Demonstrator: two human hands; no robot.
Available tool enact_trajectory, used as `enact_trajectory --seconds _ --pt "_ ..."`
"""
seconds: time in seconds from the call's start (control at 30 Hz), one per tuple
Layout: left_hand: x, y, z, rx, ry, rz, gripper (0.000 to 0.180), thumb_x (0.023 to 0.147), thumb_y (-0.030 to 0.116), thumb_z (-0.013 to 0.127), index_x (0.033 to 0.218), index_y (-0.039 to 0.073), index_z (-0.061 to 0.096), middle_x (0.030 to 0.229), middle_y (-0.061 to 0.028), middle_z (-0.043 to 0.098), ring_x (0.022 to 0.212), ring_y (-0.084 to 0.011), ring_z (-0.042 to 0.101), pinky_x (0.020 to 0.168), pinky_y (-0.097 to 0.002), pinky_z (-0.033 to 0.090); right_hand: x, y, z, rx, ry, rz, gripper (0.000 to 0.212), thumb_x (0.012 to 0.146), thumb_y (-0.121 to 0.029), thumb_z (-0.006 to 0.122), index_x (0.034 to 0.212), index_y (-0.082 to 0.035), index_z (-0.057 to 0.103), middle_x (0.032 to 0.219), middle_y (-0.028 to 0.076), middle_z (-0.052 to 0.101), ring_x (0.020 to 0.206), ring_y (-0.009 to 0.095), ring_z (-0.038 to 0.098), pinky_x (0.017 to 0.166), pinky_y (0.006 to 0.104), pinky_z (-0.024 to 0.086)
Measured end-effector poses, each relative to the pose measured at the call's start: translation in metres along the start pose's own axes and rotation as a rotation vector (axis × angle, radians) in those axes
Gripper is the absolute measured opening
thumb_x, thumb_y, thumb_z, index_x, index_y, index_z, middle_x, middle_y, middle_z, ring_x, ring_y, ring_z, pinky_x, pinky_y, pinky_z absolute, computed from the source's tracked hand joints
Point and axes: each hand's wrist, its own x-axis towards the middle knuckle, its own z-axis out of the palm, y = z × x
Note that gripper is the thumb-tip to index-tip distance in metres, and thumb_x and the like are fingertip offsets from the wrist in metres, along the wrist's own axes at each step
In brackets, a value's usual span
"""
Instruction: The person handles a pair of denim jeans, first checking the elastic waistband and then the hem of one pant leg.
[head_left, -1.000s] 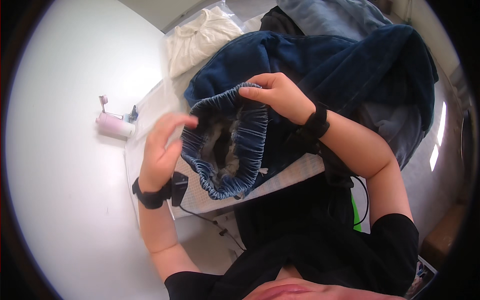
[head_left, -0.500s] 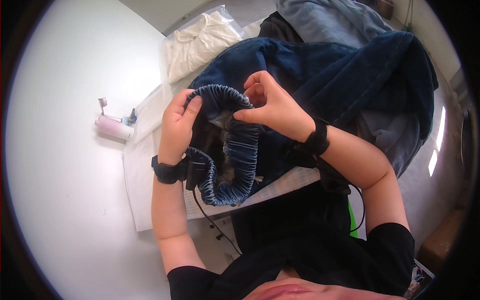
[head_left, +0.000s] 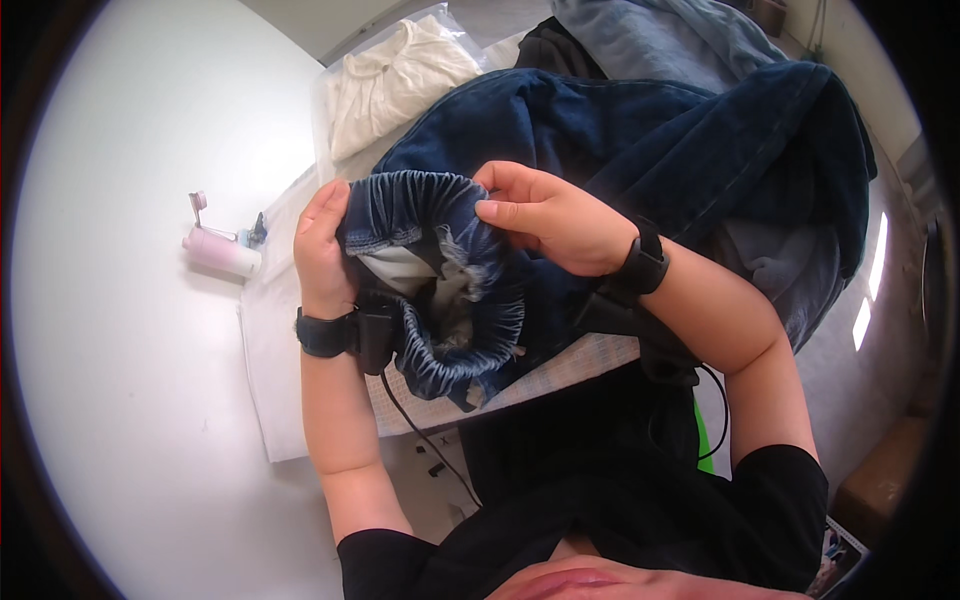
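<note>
Between my hands is the gathered elastic waistband of dark blue denim trousers (head_left: 408, 205), its ring facing up so the inside shows. My left hand (head_left: 322, 245) grips the far left part of the band, with some fingers hidden behind it. On the far right part, my right hand (head_left: 545, 215) pinches the band between thumb and fingers. A pale piece of cloth (head_left: 398, 268) shows inside the opening. The rest of the denim spreads away to the far right over the table.
A clear bag with a cream garment (head_left: 400, 85) lies at the back. Light blue clothing (head_left: 670, 40) is piled at the far right. To the left stands a pink and white bottle (head_left: 222, 250). A cable (head_left: 430, 440) hangs from my left wrist strap.
My right hand has closed on the waistband's edge. My left hand has moved left, and the far part of the band is stretched wider and turned to show its inside.
</note>
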Motion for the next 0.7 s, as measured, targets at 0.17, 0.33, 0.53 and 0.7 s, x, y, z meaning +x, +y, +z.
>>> enact_trajectory --seconds 0.17,0.33,0.53,0.7 --pt "0.000 -0.001 -0.011 -0.023 -0.071 -0.062 0.020 0.087 0.018 0.051 0.089 0.000 0.058 0.079 -0.0027 0.060 0.069 -0.0089 0.055 0.065 -0.0201 0.043 -0.002 -0.001 0.008 0.151 -0.004 0.078 0.010 0.090 -0.015 0.045 0.093 -0.007 0.052 0.085 -0.003 0.055 0.077 0.005 0.051 0.071 0.0214 0.041" --pt "-0.002 0.003 0.003 0.060 -0.133 -0.124 0.023 0.087 0.022 0.051 0.075 0.004 0.057 0.068 0.0008 0.057 0.058 -0.0058 0.052 0.055 -0.0180 0.040 0.000 0.007 0.003 0.273 -0.034 0.049 0.011 0.090 -0.017 0.046 0.089 -0.007 0.052 0.081 -0.003 0.054 0.073 0.005 0.051 0.070 0.0213 0.041" --pt "-0.002 0.006 0.005 0.174 -0.118 -0.098 0.026 0.088 0.025 0.052 0.070 0.006 0.055 0.062 0.0035 0.053 0.053 -0.0033 0.047 0.050 -0.0173 0.036 0.004 0.010 0.009 0.043 -0.027 -0.068 0.017 0.091 -0.021 0.046 0.084 -0.007 0.051 0.077 -0.006 0.052 0.069 0.002 0.048 0.065 0.0186 0.041" --pt "0.002 0.005 0.010 0.180 -0.106 -0.064 0.027 0.087 0.024 0.052 0.067 0.007 0.055 0.062 0.0042 0.052 0.052 -0.0027 0.045 0.049 -0.0178 0.035 0.003 0.008 0.008 -0.014 0.048 -0.063 0.023 0.091 -0.027 0.046 0.091 -0.005 0.054 0.078 -0.005 0.051 0.072 0.002 0.046 0.067 0.0187 0.039"
